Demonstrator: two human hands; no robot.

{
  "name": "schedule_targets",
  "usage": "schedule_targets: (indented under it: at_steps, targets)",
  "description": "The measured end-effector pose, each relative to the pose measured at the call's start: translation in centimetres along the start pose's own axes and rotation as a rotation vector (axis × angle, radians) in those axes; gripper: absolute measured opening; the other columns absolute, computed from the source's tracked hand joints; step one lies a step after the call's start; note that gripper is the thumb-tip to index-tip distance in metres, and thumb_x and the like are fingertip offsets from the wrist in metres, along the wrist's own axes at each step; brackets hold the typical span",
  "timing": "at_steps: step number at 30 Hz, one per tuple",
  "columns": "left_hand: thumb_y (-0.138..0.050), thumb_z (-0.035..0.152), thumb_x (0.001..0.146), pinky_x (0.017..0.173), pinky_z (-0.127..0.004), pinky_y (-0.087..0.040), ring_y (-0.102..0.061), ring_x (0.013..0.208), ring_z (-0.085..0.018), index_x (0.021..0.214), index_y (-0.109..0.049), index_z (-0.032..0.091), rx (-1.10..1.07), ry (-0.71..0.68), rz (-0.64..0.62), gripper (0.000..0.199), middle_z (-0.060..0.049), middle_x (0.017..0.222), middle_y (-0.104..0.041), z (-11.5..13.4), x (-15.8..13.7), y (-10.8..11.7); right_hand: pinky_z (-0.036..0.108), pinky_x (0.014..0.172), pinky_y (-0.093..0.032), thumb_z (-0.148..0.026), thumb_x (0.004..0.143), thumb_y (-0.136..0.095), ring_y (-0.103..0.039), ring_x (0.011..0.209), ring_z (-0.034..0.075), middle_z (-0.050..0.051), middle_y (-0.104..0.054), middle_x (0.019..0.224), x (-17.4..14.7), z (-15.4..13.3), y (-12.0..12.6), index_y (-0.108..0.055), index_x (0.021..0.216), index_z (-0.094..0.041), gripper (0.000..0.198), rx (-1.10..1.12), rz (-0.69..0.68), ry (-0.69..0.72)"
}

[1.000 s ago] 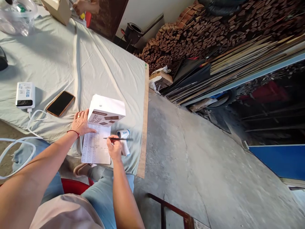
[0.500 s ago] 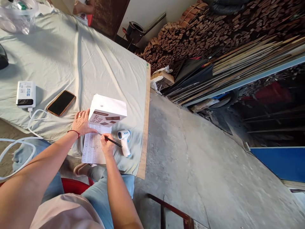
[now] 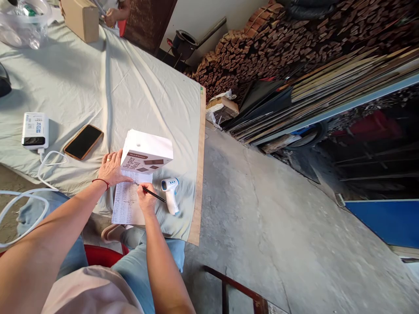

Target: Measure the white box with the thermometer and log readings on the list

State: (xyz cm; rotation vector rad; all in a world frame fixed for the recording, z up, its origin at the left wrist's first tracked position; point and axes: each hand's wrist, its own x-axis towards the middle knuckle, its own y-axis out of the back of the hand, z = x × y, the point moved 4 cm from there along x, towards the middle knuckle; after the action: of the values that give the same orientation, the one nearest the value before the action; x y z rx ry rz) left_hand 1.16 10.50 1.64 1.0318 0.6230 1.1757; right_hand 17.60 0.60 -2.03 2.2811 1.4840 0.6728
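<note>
A black pen [image 3: 153,192] is pinched in my right hand [image 3: 146,198], its tip down on a sheet of paper [image 3: 126,205] covered in rows of handwriting. My left hand [image 3: 113,169] lies with fingers stretched beside a white box [image 3: 147,150] printed with brown lettering, the thumb reaching over the paper. The box covers the paper's far end. Just right of my right hand lies a white and blue infrared thermometer [image 3: 170,196]. Left of my left hand rests a phone [image 3: 84,141] with a dark screen.
A white power bank [image 3: 35,130] with a white cable [image 3: 49,170] sits on the cloth-covered table [image 3: 153,100]. At the far left stand a clear plastic tub [image 3: 22,26] and a cardboard box [image 3: 80,19], near another person's hand [image 3: 113,16]. Stacked firewood [image 3: 235,56] lines the wall.
The cardboard box at the far edge has come further onto the table, and the other person's hand has shifted. My hands and the pen stay in nearly the same place.
</note>
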Motion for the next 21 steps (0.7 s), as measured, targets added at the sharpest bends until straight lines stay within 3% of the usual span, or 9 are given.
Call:
schedule_targets:
  at_steps: [21]
  targets:
    - [-0.073, 0.069, 0.059, 0.118, -0.049, -0.016, -0.037, 0.138, -0.037, 0.151, -0.017, 0.015, 0.000, 0.007, 0.004, 0.120, -0.019, 0.143, -0.047, 0.00, 0.01, 0.10, 0.031, 0.064, -0.052, -0.043, 0.083, -0.045, -0.059, 0.064, 0.018, 0.003, -0.063, 0.068, -0.07, -0.27, 0.06, -0.055, 0.075, -0.023, 0.024, 0.017, -0.007, -0.005]
